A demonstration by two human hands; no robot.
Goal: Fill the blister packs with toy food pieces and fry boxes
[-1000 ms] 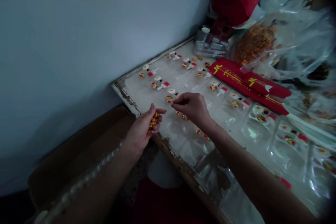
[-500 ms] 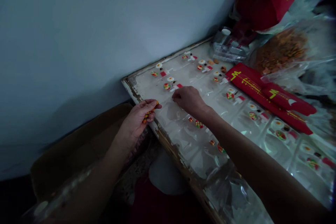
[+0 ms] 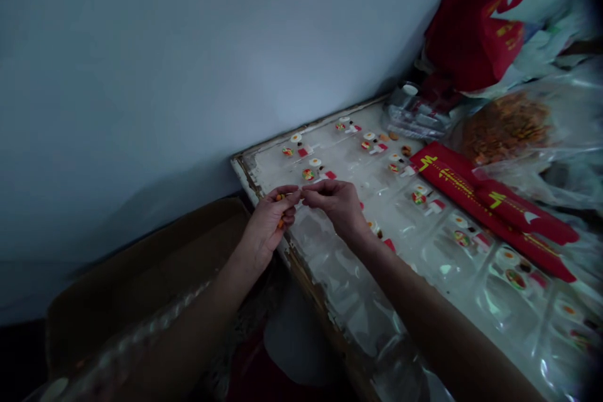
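My left hand [image 3: 264,226] is closed around several small orange pieces [image 3: 281,224] that show between its fingers, over the table's left edge. At its fingertips, my right hand [image 3: 340,206] meets it in a pinch; whatever lies between those fingers is too small to make out. Clear moulded plastic trays [image 3: 325,245] spread beneath and beyond both hands. In their hollows sit small toy-like food pieces: a white-and-yellow egg shape [image 3: 315,162], a round multicoloured piece [image 3: 308,174], and red and white pieces [image 3: 328,176]. My right forearm hides part of the trays.
Red packets with yellow lettering [image 3: 452,179] lie on the table's right. Behind are a bag of orange-brown pieces [image 3: 509,125], a clear plastic container [image 3: 414,116] and a red bag [image 3: 471,31]. A cardboard box [image 3: 141,270] stands lower left, beside the wall [image 3: 188,63].
My right hand has moved left from above the trays to the fingertips of my left hand. The left hand still holds the orange pieces. The view has shifted slightly.
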